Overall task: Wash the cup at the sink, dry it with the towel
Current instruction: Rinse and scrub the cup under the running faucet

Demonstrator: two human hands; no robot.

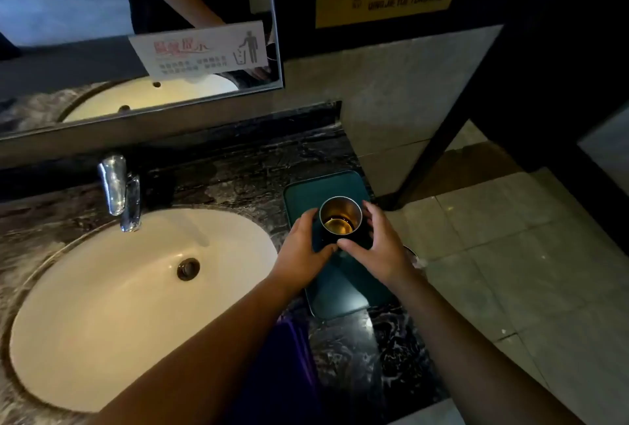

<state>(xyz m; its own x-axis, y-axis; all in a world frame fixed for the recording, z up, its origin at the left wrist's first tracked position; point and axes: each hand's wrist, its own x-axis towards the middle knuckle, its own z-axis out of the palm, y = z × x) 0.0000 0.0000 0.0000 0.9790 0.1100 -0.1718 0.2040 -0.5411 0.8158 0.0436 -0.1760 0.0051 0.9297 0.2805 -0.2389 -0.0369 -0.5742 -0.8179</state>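
Dark marbled bench beside the white oval sink carries a teal tray where both hands' grips, left hand and right hand, clasp the steel-lined dark cup, likely light, rigid and slippery, best held round its wall.

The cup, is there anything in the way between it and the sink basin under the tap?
Nothing visible. The cup sits upright on the green tray, with the left hand and right hand around it. Only bare dark countertop lies between the tray and the sink, and the tap stands at the far rim.
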